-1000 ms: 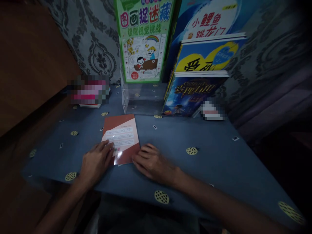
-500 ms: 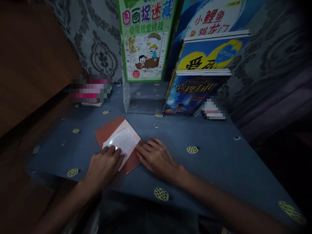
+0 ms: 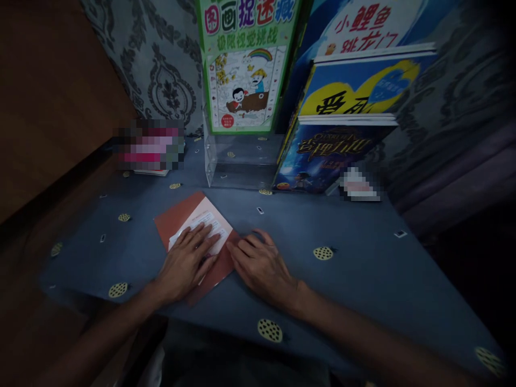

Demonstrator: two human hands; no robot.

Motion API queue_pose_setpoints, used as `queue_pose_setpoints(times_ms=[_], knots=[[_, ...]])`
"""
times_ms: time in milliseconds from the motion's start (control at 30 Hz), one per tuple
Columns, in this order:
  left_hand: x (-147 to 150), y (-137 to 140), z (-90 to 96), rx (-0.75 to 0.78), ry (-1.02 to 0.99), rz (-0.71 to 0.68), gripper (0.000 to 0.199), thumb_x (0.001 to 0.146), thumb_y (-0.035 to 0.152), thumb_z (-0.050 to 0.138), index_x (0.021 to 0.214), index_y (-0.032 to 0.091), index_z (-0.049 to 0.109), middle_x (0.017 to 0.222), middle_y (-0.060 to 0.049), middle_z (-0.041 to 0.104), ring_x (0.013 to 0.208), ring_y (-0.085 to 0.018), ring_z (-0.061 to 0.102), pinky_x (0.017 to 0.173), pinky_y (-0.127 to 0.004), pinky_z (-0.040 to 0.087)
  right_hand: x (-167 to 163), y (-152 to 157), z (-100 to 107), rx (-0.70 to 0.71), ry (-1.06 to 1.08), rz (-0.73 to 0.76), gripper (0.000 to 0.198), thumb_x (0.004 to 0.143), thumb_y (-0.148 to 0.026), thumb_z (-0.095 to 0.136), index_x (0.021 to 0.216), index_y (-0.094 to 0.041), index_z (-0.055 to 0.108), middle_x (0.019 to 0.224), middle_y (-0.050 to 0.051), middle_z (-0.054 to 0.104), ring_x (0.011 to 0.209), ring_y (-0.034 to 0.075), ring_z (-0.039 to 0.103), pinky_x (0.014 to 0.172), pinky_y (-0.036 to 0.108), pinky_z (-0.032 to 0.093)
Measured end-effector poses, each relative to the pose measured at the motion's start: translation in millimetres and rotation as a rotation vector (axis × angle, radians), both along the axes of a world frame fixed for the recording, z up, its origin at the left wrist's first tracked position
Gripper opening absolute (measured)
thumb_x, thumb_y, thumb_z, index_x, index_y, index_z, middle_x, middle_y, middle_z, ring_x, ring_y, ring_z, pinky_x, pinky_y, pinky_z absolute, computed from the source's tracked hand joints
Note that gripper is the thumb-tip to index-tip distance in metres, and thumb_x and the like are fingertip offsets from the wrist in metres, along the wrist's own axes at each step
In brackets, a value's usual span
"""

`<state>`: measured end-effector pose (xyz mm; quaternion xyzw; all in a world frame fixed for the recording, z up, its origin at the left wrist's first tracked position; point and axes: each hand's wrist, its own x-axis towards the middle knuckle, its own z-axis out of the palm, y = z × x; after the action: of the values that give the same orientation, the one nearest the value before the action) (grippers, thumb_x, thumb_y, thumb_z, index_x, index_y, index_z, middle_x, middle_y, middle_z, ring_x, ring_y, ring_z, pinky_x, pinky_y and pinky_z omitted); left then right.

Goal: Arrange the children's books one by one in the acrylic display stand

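A thin, glossy reddish-brown book (image 3: 172, 216) lies at an angle on the table, with a white panel of small print across its cover. Flat on that panel rests my left hand (image 3: 187, 263), its fingers stretched out and slightly spread, covering part of the print. My right hand (image 3: 264, 269) is at the book's right corner. Its thumb and fingers are bent together on the edge there, and the fingertips are partly hidden.
A clear acrylic stand (image 3: 242, 174) at the back holds a green picture book (image 3: 242, 86). Several blue books, among them a dark blue one (image 3: 326, 156), lean beside it. Blurred items lie at the left (image 3: 151, 148) and right (image 3: 358, 185). The patterned tablecloth (image 3: 363, 279) covers the table.
My left hand has uncurled and slid forward and right over the printed panel, its fingers now flat. My right hand stays at the book's corner. The view has shifted slightly.
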<state>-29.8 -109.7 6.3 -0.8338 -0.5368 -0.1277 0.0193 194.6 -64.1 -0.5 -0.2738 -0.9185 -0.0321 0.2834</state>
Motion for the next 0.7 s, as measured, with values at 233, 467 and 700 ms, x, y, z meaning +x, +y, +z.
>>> queue_pose_setpoints(times_ms=[233,467,700], knots=[[2.4,34.5,-1.3,0.042,0.013,0.156,0.042,0.105,0.037,0.041,0.139,0.020,0.060,0.150,-0.013,0.057,0.143,-0.031,0.048,0.115,-0.054,0.040,-7.4,38.0,-2.4,-0.090,-0.060,-0.011,0.019,0.099,-0.014,0.054,0.106,-0.015,0.071,0.101,0.010,0.075,0.100,0.026,0.063,0.107,0.051,0.037],[0.9,82.4,5.6,0.014,-0.012,0.003,0.036,0.102,0.022,0.042,0.129,0.020,0.066,0.133,-0.014,0.066,0.124,-0.028,0.059,0.103,-0.047,0.048,-6.5,65.3,-5.3,-0.272,0.042,-0.008,0.024,0.099,-0.011,0.052,0.114,-0.018,0.070,0.114,0.010,0.076,0.111,0.025,0.062,0.102,0.045,0.040],[-4.1,119.8,-0.1,-0.036,-0.133,-0.205,0.041,0.100,0.016,0.041,0.125,0.026,0.072,0.120,-0.008,0.071,0.110,-0.023,0.061,0.096,-0.041,0.048,-1.4,48.4,-10.3,-0.271,0.117,0.030,0.026,0.095,-0.009,0.053,0.113,-0.018,0.070,0.110,0.010,0.078,0.116,0.025,0.061,0.106,0.047,0.038]])
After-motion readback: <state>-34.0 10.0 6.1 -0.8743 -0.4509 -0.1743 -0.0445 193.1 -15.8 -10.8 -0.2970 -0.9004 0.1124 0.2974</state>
